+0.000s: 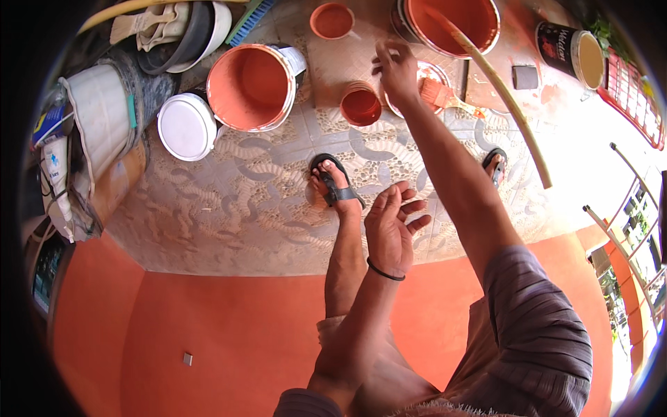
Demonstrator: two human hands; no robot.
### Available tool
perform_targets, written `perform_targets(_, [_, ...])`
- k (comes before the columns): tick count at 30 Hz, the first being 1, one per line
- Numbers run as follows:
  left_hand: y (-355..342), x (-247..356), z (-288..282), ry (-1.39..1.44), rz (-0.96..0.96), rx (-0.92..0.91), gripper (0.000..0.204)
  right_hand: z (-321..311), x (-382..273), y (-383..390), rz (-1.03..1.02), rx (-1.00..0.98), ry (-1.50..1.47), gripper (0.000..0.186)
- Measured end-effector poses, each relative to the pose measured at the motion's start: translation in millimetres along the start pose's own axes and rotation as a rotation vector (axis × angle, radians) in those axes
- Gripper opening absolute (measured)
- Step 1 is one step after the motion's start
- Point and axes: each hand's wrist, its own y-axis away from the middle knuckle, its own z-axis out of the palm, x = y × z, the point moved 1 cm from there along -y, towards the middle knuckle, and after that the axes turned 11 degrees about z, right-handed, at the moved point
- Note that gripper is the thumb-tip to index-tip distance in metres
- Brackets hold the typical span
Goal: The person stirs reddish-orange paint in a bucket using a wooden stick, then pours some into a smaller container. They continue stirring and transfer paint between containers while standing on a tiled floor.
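white lid (186, 126): lying flat on the patterned floor (229, 208), touching the big bucket's left side; easily getting kicked.
big bucket (251, 87): sitting open, inside coated in orange paint; standing near the left foot (333, 182), so a step forward risking a knock and a spill.
small cup (360, 105): standing open with orange paint, just left of the reaching arm; a forearm swing likely tipping it.
left hand (392, 226): hanging free above the floor, fingers loosely spread, gripping nothing; offering no support if balance is going.
right hand (397, 69): stretching out over the paint tin (425, 78), fingers loosely open, holding nothing as far as visible; touching the rim or not, cannot tell.
brush (445, 96): resting across the tin's rim, bristles loaded orange, handle pointing right; a bump likely flipping it onto the tiles.
long stick (500, 90): leaning out of the far bucket (451, 24), running past the right arm; an elbow catch levering that bucket over.
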Motion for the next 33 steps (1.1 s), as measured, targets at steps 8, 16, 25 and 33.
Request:
perform_targets(8, [-3.9, -25.1, -13.0, -0.025, -0.001, 0.093, 0.031, -142.5, -78.2, 124.9, -0.259, 0.338, 0.012, 0.084])
perform_targets(16, [1.5, -42.6, -7.7, -0.156, 0.006, 0.001, 0.027, -127.5, -197.8, 88.1, -0.941, 0.087, 0.787, 0.017])
perform_targets(25, [0.9, -63.0, -26.4, -0.498, 0.095, -0.052, 0.024, -131.3, -259.2, 83.9, -0.610, 0.056, 1.058, 0.019])
perform_targets(33, [148.4, -159.4, -45.1, -0.346, -0.092, 0.035, 0.024, -137.7, -251.5, 43.8, -0.781, -0.192, 0.638, 0.022])
